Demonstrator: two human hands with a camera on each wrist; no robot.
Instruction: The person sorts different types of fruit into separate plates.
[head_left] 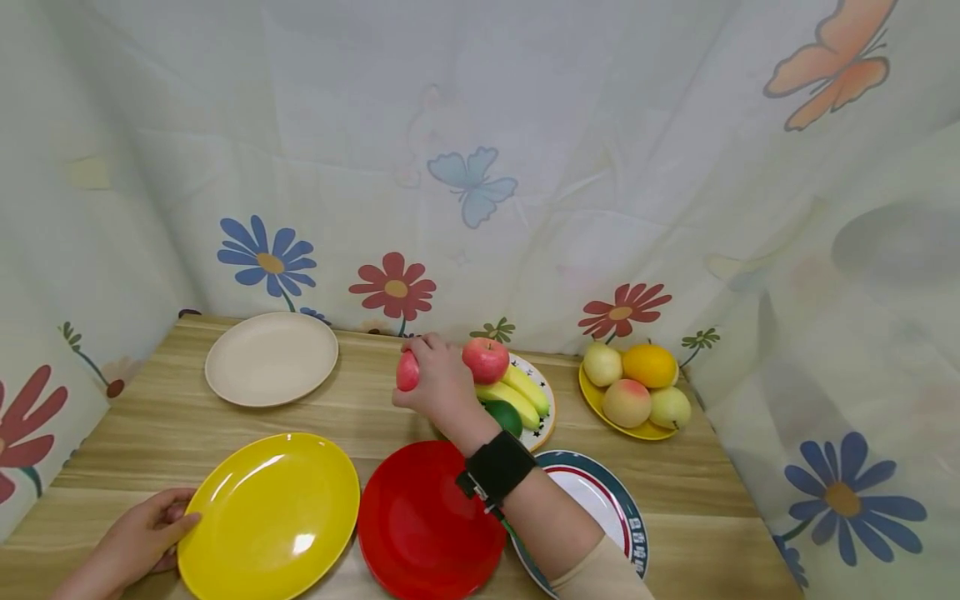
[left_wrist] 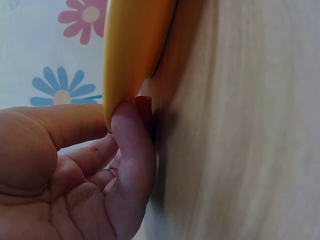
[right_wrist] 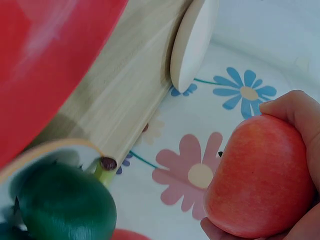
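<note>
My left hand [head_left: 142, 533] pinches the left rim of a large yellow plate [head_left: 270, 517], thumb on top and fingers beneath. In the left wrist view that rim stands off the wooden tabletop [left_wrist: 240, 125]. My right hand [head_left: 446, 387] grips a red apple [right_wrist: 260, 177], held up beside a star-patterned plate [head_left: 549, 390]. On that plate lie another red apple [head_left: 486, 360], yellow bananas [head_left: 517, 396] and a dark green fruit [right_wrist: 65, 202], perhaps an avocado. The right forearm partly covers the star-patterned plate.
Below the right wrist lies a red plate [head_left: 420, 517], beside a green-rimmed white plate [head_left: 592, 487] that the forearm partly hides. A beige plate [head_left: 272, 358] sits at the back left. A small yellow plate [head_left: 592, 398] with several fruits is at the back right. Printed curtains [head_left: 337, 167] border the table.
</note>
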